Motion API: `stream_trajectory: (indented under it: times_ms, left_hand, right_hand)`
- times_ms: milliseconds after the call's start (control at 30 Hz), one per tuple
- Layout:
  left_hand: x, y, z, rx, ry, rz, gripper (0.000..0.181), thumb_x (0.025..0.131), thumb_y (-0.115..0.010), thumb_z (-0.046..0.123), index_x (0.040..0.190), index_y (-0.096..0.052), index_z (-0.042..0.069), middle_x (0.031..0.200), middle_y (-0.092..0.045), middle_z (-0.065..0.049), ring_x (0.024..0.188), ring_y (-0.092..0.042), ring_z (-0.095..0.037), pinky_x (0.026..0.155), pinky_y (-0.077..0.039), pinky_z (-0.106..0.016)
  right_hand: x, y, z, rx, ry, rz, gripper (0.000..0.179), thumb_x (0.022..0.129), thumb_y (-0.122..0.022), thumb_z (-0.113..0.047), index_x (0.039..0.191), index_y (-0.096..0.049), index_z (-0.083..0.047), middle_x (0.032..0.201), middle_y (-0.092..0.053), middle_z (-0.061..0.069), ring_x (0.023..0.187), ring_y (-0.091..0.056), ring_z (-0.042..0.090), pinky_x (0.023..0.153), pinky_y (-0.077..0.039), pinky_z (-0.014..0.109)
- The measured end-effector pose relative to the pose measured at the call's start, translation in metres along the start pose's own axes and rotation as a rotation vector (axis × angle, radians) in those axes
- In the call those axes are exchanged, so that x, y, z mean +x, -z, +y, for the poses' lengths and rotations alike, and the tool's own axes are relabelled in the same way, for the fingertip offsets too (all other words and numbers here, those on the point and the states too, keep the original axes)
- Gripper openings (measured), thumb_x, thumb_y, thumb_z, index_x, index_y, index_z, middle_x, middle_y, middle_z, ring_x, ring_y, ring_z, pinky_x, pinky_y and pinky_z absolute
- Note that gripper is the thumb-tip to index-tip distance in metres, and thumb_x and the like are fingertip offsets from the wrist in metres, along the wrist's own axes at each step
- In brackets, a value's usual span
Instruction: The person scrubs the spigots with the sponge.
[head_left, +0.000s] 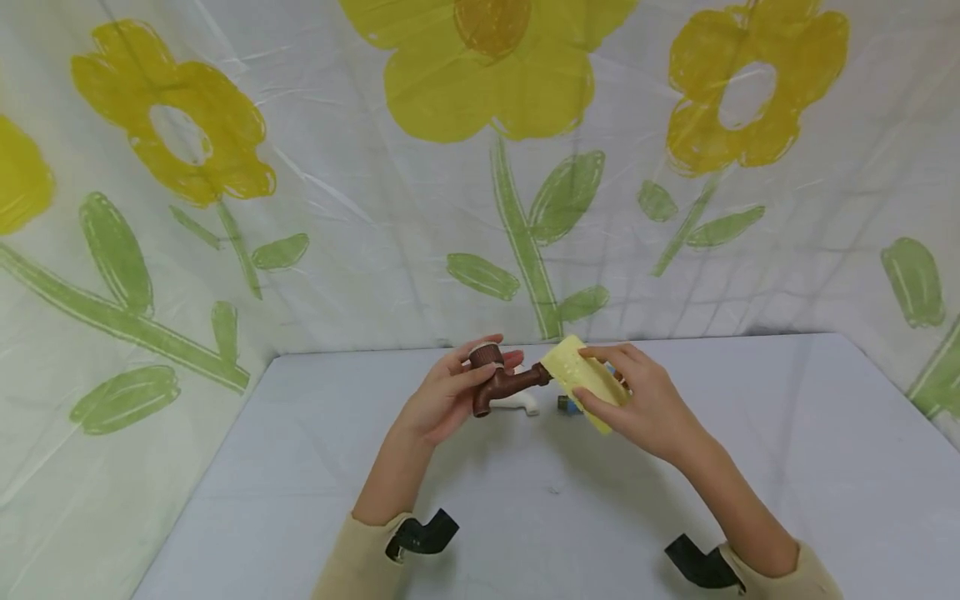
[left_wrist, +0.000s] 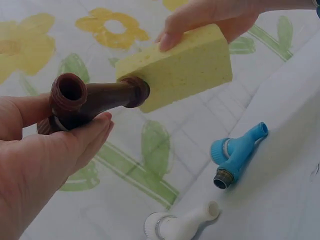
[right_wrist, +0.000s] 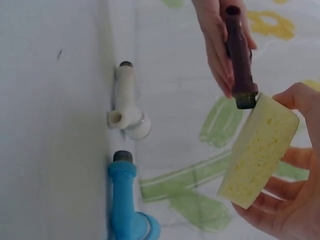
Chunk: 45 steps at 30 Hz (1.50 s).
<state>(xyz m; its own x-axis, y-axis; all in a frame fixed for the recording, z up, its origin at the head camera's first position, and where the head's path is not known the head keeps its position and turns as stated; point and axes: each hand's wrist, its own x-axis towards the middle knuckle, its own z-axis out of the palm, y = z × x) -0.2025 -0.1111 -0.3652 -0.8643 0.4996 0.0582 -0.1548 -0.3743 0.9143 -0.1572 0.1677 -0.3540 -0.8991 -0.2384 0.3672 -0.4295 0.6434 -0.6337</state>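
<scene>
Two bare hands work over a pale, smooth-topped bench (head_left: 555, 542), with three faucets and one sponge between them. Near the centre of the head view, the left hand (head_left: 437, 400) has its grip around a glossy brown, branched faucet with a ribbed round cap (head_left: 510, 385), thumb laid across the body and the threaded end pointing right. Just right of it, the right hand (head_left: 647, 402) pinches a pale yellow, block-shaped porous sponge (head_left: 583, 377), its grip grasping the block between thumb and fingers. The faucet's threaded end appears to touch the sponge near one end.

Two more faucets rest on the bench, well apart from the hands: a glossy white, branched faucet with a round cap (right_wrist: 127, 100), left of centre in the right wrist view, and a bright blue faucet of similar shape with a dark threaded end (left_wrist: 240, 152), at right in the left wrist view. In the head view, both are partly hidden.

Two beige sleeves (head_left: 356, 554) enter at the bottom of the frame, one black angled piece (head_left: 431, 535) at each cuff. Behind, a whitish sheet (head_left: 360, 267) shows four yellow flowers (head_left: 495, 92), two of them cropped.
</scene>
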Motion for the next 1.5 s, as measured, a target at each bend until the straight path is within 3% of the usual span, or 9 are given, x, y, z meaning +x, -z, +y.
stream_trajectory:
  times_ms: [100,233,367,467,667,833,1200,1400,1500]
  left_hand:
    - [0.001,-0.002,-0.003,-0.042,0.003,-0.025,0.035,0.111,-0.046,0.002,0.146,-0.047,0.002,0.122,-0.074,-0.002,0.122,-0.069,-0.014,0.075,-0.044,-0.02]
    - [0.003,-0.006,-0.009,-0.057,0.021,-0.051,0.036,0.11,-0.045,0.0,0.146,-0.045,-0.005,0.126,-0.072,-0.006,0.117,-0.072,-0.016,0.087,-0.055,-0.02]
    - [0.005,-0.011,-0.014,-0.034,0.052,-0.087,0.037,0.109,-0.045,-0.001,0.146,-0.044,-0.004,0.13,-0.069,-0.008,0.115,-0.074,-0.017,0.086,-0.056,-0.02]
    - [0.004,-0.014,-0.015,-0.028,0.043,-0.068,0.034,0.109,-0.046,0.001,0.143,-0.048,0.001,0.13,-0.069,-0.006,0.114,-0.073,-0.015,0.075,-0.05,-0.018]
    - [0.001,-0.012,-0.012,-0.044,-0.01,-0.035,0.028,0.109,-0.046,0.0,0.134,-0.057,0.009,0.126,-0.072,-0.004,0.114,-0.073,-0.017,0.084,-0.055,-0.02]
    - [0.001,-0.012,-0.013,-0.069,0.0,-0.053,0.029,0.11,-0.047,0.0,0.133,-0.059,0.011,0.127,-0.072,-0.005,0.114,-0.073,-0.017,0.089,-0.057,-0.022]
    - [0.003,-0.014,-0.014,-0.072,-0.014,-0.066,0.027,0.109,-0.052,0.004,0.134,-0.058,0.01,0.128,-0.072,-0.002,0.114,-0.073,-0.015,0.078,-0.056,-0.018]
    - [0.003,-0.015,-0.016,-0.072,-0.002,-0.046,0.031,0.109,-0.053,0.003,0.14,-0.052,0.002,0.126,-0.071,0.002,0.111,-0.074,-0.012,0.067,-0.049,-0.014]
    - [0.003,-0.014,-0.017,-0.086,-0.014,-0.054,0.04,0.108,-0.059,0.008,0.145,-0.047,-0.003,0.128,-0.071,0.002,0.114,-0.073,-0.014,0.076,-0.054,-0.015]
  right_hand:
    - [0.0,0.0,-0.001,0.071,-0.042,-0.012,0.045,0.101,-0.074,-0.023,0.141,-0.064,-0.005,0.125,-0.067,0.016,0.095,-0.065,0.023,0.076,-0.06,0.034]
    - [0.001,-0.001,-0.001,0.158,-0.092,-0.021,0.043,0.106,-0.068,-0.025,0.144,-0.062,-0.007,0.122,-0.068,0.016,0.093,-0.065,0.02,0.075,-0.06,0.028]
    - [0.001,-0.005,-0.002,0.169,-0.077,-0.002,0.041,0.104,-0.07,-0.024,0.142,-0.064,-0.007,0.12,-0.068,0.014,0.09,-0.064,0.019,0.075,-0.06,0.027]
    - [0.001,-0.006,-0.002,0.136,-0.043,0.034,0.041,0.102,-0.073,-0.02,0.14,-0.065,-0.005,0.118,-0.069,0.014,0.089,-0.062,0.019,0.074,-0.059,0.028]
    - [0.002,-0.006,-0.005,0.068,-0.032,0.068,0.043,0.099,-0.076,-0.02,0.138,-0.066,-0.006,0.121,-0.068,0.015,0.087,-0.061,0.021,0.071,-0.056,0.031]
    - [0.001,-0.007,-0.006,0.036,-0.004,0.104,0.042,0.097,-0.078,-0.019,0.136,-0.068,-0.007,0.119,-0.068,0.013,0.085,-0.058,0.019,0.07,-0.056,0.032]
    - [-0.002,-0.008,-0.01,-0.066,0.042,0.191,0.045,0.089,-0.084,-0.018,0.131,-0.071,-0.006,0.122,-0.066,0.017,0.111,-0.061,0.036,0.078,-0.054,0.048]
    - [-0.004,-0.01,-0.013,-0.09,0.095,0.205,0.049,0.084,-0.089,-0.02,0.128,-0.072,-0.008,0.12,-0.065,0.015,0.111,-0.061,0.035,0.074,-0.054,0.043]
    - [-0.004,-0.01,-0.013,-0.114,0.112,0.235,0.049,0.082,-0.089,-0.018,0.126,-0.073,-0.006,0.117,-0.065,0.016,0.11,-0.061,0.037,0.074,-0.054,0.045]
